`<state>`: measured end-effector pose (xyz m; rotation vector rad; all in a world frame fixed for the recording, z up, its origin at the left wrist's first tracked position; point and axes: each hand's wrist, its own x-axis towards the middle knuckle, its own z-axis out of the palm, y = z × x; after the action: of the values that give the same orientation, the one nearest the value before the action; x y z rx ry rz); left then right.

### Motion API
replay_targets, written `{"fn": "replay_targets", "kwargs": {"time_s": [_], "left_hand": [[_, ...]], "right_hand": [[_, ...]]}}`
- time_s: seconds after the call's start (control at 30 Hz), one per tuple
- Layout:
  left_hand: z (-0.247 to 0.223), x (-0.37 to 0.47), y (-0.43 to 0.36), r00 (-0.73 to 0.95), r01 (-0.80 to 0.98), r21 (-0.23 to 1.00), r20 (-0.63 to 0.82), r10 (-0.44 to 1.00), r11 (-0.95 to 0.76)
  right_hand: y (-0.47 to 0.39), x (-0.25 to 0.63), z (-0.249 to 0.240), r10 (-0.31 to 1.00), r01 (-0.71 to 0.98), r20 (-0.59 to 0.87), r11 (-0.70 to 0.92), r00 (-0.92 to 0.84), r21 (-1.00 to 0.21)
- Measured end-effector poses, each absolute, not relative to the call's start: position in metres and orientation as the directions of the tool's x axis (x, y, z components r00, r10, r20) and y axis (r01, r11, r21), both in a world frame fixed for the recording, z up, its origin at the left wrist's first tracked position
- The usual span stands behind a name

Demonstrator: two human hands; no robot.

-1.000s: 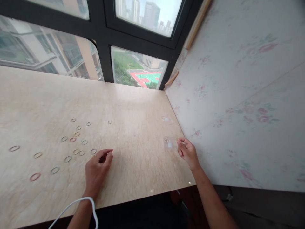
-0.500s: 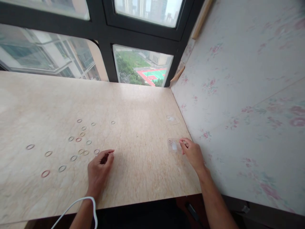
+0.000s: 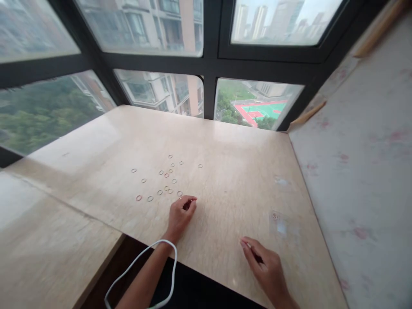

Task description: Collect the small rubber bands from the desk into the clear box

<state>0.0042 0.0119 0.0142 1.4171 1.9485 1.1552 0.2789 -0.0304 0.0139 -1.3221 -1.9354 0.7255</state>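
**By the window [image 3: 161, 62], over a pale desk [image 3: 244, 156]**

Beyond the desk's far edge, dark window frames surround panes showing buildings [image 3: 286, 19], trees [image 3: 48, 107] and a red-and-green sports court [image 3: 266, 110]. A wall [image 3: 357, 180] with flowered paper runs along the right side of the desk.

The hands are well apart. The left hand [image 3: 180, 218] is near the desk's middle, fingers curled, thumb and forefinger close at the tips. The right hand [image 3: 265, 267] is closer to the front edge, its thumb and forefinger brought together. Whether either one holds something small cannot be told. A white cable [image 3: 174, 270] loops across the left wrist.

Two clear packets lie toward the wall: the nearer packet [image 3: 281, 227] just past the right hand and apart from it, the farther packet [image 3: 282, 183] beyond that.

Thin rings [image 3: 166, 173] lie flat, scattered beyond and to the left of the left hand, well apart from the right. A dark ring [image 3: 180, 191] sits just past the left knuckles; a reddish ring [image 3: 139, 196] is farther left.
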Motion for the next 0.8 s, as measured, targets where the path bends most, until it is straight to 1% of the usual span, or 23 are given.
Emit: {"fn": "replay_targets", "kwargs": {"time_s": [0.07, 0.23, 0.33, 0.43, 0.53, 0.67, 0.8], "left_hand": [[0.015, 0.002, 0.011, -0.369, 0.491, 0.863, 0.084, 0.926, 0.118], [0.019, -0.011, 0.007, -0.366, 0.361, 0.926, 0.030, 0.930, 0.112], [0.023, -0.026, 0.000, -0.366, 0.378, 0.918, 0.030, 0.930, 0.119], [0.028, -0.049, -0.012, -0.384, 0.458, 0.877, 0.049, 0.922, 0.144], [0.035, -0.082, -0.020, -0.433, 0.570, 0.795, 0.077, 0.898, 0.207], [0.046, -0.135, -0.014, -0.492, 0.702, 0.642, 0.124, 0.862, 0.308], [0.051, -0.180, 0.004, -0.451, 0.841, 0.388, 0.118, 0.885, 0.377]], "right_hand": [[-0.029, 0.275, 0.007, 0.934, 0.546, 0.211, 0.341, -0.288, -0.765], [-0.024, 0.280, 0.011, 0.956, 0.523, 0.178, 0.277, -0.231, -0.806], [-0.023, 0.282, 0.012, 0.958, 0.510, 0.181, 0.273, -0.223, -0.816], [-0.024, 0.282, 0.009, 0.952, 0.508, 0.196, 0.292, -0.236, -0.810], [-0.024, 0.282, 0.004, 0.947, 0.511, 0.204, 0.306, -0.247, -0.804], [-0.024, 0.285, 0.000, 0.942, 0.511, 0.219, 0.323, -0.254, -0.797], [-0.024, 0.286, -0.005, 0.942, 0.510, 0.203, 0.317, -0.268, -0.800]]}}
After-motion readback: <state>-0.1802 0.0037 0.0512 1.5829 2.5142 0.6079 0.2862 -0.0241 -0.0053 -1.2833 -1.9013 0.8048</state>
